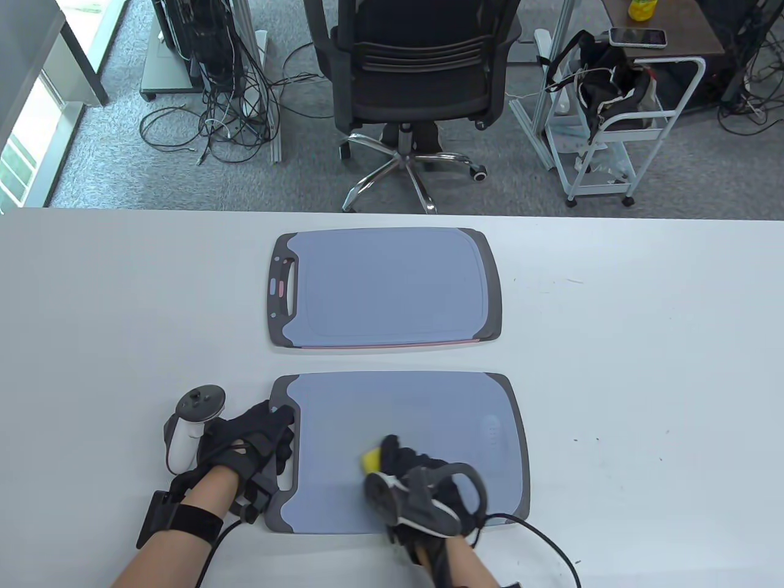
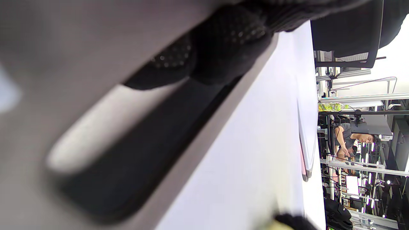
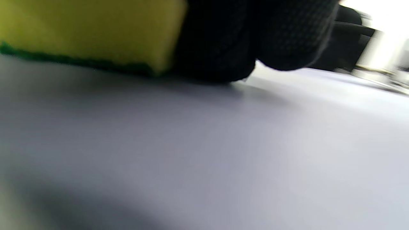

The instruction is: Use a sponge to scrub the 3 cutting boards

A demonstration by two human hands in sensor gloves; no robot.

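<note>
Your right hand has the yellow sponge with the green scouring face pressed flat on the near blue-grey plastic cutting board with dark grey ends, toward its front-left part. The board's long axis runs left to right across the white table, so most of the unscrubbed surface, as I judge it, lies to the right of and beyond the sponge; your strokes want to travel along that axis.

In the right wrist view your fingers curl round the sponge's end, green side down on the board. That hand is closed on the sponge, not spread.

Your left hand sits at the board's left end, its fingers lying over the dark handle edge by the slot, steadying it; the left wrist view is too blurred to show how tightly they curl.

The farther stack of matching blue-grey cutting boards lies just beyond the near one, apart from it, a pink edge showing underneath. It is nearer neither hand in particular.
</note>
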